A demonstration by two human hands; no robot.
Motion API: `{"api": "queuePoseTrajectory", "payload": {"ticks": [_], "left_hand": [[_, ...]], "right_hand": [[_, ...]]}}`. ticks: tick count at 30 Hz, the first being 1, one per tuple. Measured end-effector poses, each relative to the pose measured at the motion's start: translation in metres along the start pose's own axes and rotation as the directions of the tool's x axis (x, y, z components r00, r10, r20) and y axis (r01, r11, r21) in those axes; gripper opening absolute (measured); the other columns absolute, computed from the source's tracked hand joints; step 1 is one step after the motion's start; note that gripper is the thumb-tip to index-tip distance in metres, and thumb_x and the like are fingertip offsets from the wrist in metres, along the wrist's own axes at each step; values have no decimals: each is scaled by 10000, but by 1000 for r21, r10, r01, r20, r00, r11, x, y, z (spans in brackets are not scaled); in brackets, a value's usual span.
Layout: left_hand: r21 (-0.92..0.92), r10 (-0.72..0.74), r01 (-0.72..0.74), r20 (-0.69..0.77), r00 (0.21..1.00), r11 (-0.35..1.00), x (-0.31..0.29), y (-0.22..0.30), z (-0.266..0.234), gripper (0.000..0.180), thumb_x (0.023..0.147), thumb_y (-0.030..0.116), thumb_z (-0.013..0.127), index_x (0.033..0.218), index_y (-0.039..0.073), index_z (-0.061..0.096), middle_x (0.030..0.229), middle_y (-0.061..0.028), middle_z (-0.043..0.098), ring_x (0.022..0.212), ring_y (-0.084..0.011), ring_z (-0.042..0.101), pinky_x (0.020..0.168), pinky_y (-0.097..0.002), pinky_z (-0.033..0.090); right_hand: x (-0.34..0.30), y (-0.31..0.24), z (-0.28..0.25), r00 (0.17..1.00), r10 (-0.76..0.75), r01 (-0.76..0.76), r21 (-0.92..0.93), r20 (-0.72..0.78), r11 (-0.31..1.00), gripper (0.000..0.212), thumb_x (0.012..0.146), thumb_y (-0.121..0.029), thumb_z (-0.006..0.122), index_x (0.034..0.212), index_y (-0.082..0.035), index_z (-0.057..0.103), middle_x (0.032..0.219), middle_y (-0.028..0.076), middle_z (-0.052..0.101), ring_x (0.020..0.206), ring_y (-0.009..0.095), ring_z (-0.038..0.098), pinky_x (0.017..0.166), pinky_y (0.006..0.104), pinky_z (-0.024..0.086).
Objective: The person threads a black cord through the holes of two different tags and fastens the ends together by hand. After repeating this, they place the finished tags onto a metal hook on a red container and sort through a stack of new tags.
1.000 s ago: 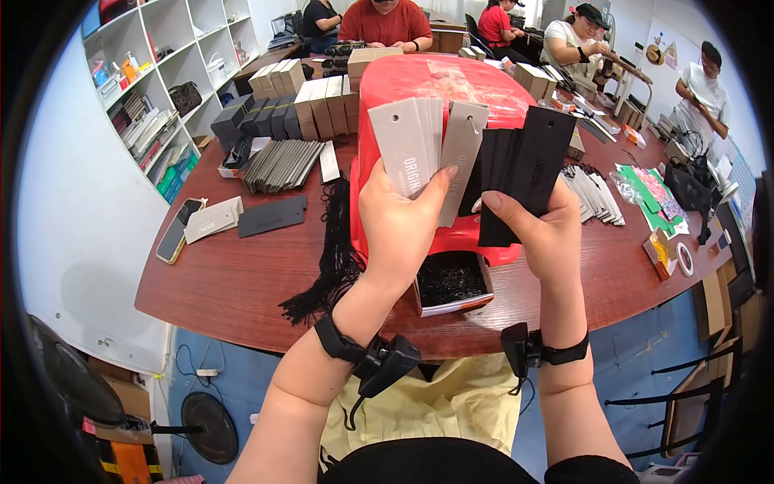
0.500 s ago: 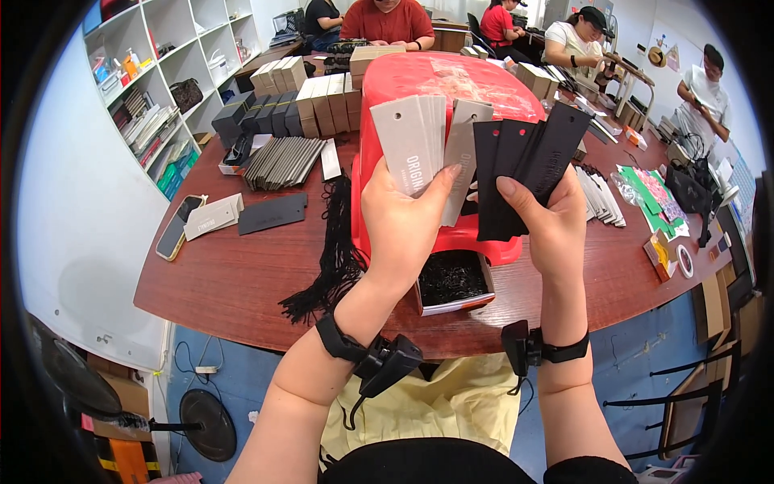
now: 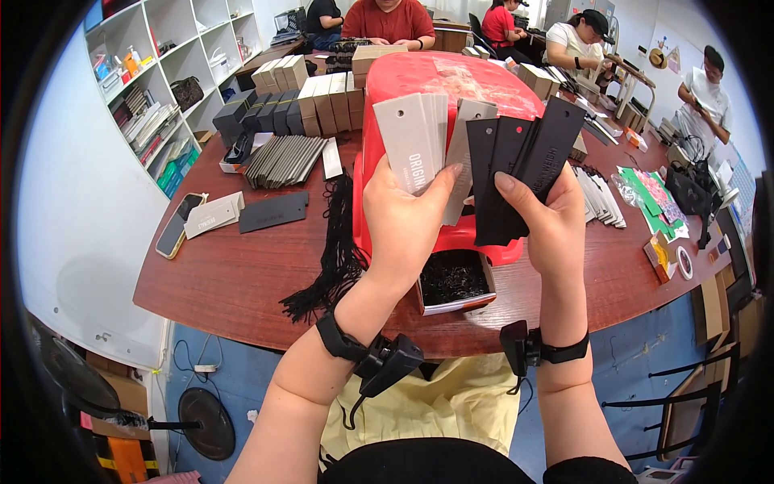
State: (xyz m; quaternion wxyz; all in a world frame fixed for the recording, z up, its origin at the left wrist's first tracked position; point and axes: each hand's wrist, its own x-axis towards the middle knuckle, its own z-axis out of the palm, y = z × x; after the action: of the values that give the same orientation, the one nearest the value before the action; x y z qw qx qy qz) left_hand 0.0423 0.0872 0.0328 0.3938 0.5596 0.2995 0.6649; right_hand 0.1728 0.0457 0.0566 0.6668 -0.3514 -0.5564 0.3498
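Observation:
My left hand (image 3: 407, 211) grips a fanned bunch of light grey hang tags (image 3: 414, 133), each with a punched hole near its top. Beside it, my right hand (image 3: 552, 214) holds several black hang tags (image 3: 516, 153), spread in a fan with the thumb across their front. Both bunches are raised in front of a red plastic stool (image 3: 395, 77) on the table, their near edges close together. Beneath the stool's edge sits a small open box (image 3: 455, 306) with black contents, too fine to make out. A bundle of black strings (image 3: 334, 242) hangs by the stool's left side.
On the wooden table (image 3: 234, 278) lie a phone (image 3: 179, 230), loose grey tags (image 3: 214, 215), a black tag (image 3: 274, 212) and a row of stacked tags (image 3: 284, 161). Bundled tag blocks (image 3: 322, 105) stand behind. White tags (image 3: 603, 198) lie right. Several people work farther back.
The black tags have shifted slightly in my right hand, and the front one now turns its printed face more toward me. My left hand and the grey tags have barely moved.

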Motion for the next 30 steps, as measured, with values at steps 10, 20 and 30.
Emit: {"api": "queuePoseTrajectory", "payload": {"ticks": [10,20,30], "left_hand": [[12,13,-13,-1,1000,1000,0,3,-2,261,729,-1,634,967,-13,529,854,-62,601,739,-100,560,656,-237,453],[115,-23,12,95,995,993,-15,22,-22,318,720,46,662,971,-22,480,935,-80,567,810,-129,575,713,-256,455],[-166,-80,105,152,985,980,-8,27,-12,297,736,11,633,1002,-28,507,911,-91,608,782,-112,586,701,-237,468]], "right_hand": [[12,13,5,994,-89,90,17,-56,996,297,744,11,604,1011,30,475,940,97,587,823,125,573,723,248,471],[18,18,0,993,-98,94,-54,-69,994,284,737,13,603,996,26,485,917,88,591,810,125,574,728,248,464],[17,17,1,992,-121,121,-19,-33,993,338,745,-13,614,1044,16,459,962,82,572,858,125,555,757,254,453]]}}
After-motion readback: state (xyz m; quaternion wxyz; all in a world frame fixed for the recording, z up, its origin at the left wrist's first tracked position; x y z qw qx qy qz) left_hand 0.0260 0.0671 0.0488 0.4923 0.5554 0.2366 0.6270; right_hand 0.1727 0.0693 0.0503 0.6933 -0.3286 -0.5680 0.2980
